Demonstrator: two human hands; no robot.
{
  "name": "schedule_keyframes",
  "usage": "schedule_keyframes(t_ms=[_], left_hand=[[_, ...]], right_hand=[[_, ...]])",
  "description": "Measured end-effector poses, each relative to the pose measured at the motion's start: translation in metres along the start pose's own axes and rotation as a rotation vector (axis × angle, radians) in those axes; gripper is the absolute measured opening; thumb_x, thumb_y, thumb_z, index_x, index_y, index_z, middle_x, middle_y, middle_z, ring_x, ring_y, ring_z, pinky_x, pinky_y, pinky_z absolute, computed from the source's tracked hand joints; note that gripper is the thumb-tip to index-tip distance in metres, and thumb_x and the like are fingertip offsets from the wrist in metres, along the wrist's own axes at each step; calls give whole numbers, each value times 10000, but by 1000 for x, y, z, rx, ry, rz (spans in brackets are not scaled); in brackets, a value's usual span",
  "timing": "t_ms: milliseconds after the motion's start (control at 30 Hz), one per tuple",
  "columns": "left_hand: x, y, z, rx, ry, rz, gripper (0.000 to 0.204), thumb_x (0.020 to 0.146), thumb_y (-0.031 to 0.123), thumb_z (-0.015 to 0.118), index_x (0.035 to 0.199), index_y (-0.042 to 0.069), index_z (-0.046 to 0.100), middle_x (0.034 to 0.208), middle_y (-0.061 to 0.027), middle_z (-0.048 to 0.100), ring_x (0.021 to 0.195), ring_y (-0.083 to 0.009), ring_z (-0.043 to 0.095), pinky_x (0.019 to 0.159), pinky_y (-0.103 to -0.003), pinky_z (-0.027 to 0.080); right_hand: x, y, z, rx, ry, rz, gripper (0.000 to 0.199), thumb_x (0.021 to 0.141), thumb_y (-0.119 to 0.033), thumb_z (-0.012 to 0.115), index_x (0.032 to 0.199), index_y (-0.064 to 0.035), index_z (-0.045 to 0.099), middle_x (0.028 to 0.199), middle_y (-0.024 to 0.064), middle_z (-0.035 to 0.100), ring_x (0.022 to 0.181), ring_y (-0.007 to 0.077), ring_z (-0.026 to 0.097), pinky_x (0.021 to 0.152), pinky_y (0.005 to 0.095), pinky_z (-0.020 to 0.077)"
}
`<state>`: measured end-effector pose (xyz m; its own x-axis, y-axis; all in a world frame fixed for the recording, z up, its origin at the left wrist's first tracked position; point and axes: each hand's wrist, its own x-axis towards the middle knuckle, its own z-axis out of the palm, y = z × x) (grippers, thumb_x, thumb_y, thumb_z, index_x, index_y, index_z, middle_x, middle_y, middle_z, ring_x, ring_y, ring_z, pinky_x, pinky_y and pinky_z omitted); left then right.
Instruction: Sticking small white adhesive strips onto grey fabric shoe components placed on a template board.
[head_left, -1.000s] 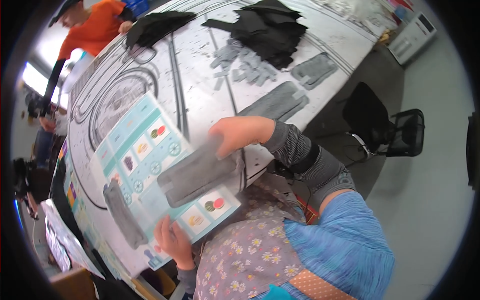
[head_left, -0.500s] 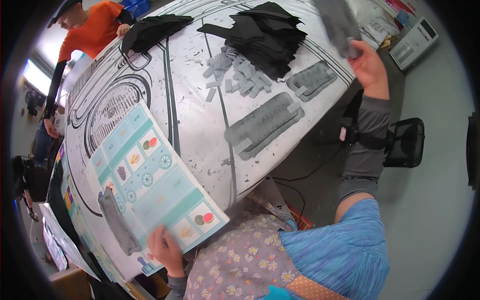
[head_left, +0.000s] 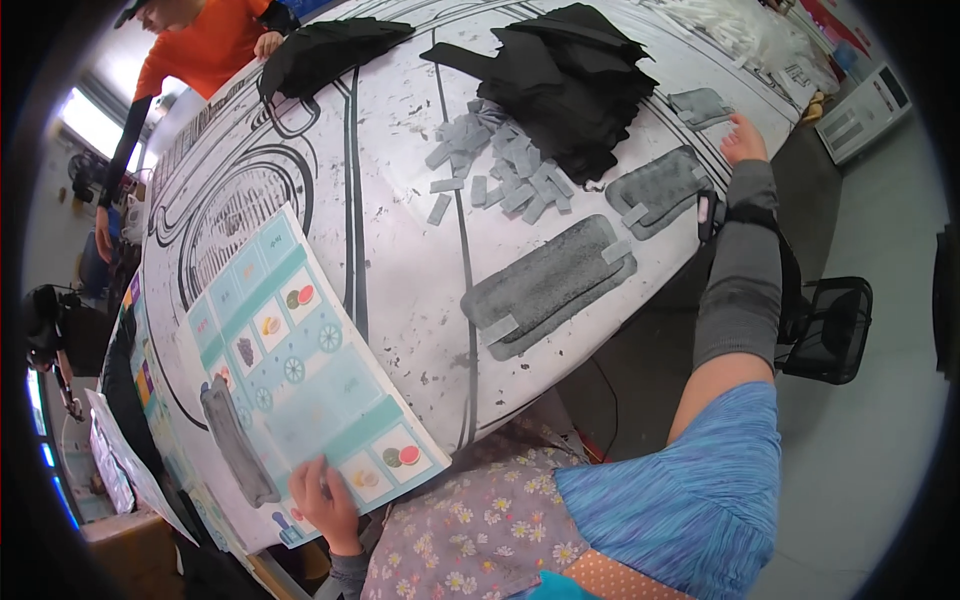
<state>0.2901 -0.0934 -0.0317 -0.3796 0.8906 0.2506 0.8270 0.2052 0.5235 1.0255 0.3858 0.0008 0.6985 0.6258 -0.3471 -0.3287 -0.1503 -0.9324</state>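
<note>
Grey pad (head_left: 698,105) is lying near the right edge of the worktop (head_left: 405,230), just past a bigger pad (head_left: 658,190). Right hand (head_left: 742,142) is right by its corner, fingers bent, honestly can't tell if I'm pinching it. Left hand (head_left: 325,500) rests on my fruit-picture board (head_left: 320,390), fingers slightly spread. Black pieces (head_left: 570,90) are heaped left of the pad, loose grey strips (head_left: 500,165) beside them.

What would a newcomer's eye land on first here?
Probably the heap of black pieces toward the far side of the white table, with small grey strips scattered just in front of it. Next, the pale blue board with fruit pictures at near left, the left hand on its near edge, and the right hand stretched out beside a grey pad.
</note>
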Motion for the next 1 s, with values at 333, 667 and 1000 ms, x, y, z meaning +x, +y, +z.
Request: schedule_keyframes(t_ms=[333,667,1000], left_hand=[[12,11,-3,-11,43,93,245,801,50,698,1045,33,698,1023,-153,609,891,-284,592,622,-336,521],[6,-3,-13,-74,73,130,255,782,50,695,1035,16,687,1008,-128,610,877,-289,577,747,-373,476],[5,-7,-21,30,8,233,248,811,88,679,1050,24,677,1033,-107,649,937,-289,616,804,-382,488]], right_hand=[[-166,-88,-22,-52,-561,-597,310,968,-207,569,1241,-63,600,1270,49,613,1188,166,544,998,298,396],[-418,86,190,-1167,-1319,-1227,97,785,-82,638,791,4,595,693,114,591,670,213,572,621,334,458],[-357,165,263,-1626,-1356,-1260,204,647,-139,752,794,-37,654,789,180,642,813,350,644,729,437,510]])
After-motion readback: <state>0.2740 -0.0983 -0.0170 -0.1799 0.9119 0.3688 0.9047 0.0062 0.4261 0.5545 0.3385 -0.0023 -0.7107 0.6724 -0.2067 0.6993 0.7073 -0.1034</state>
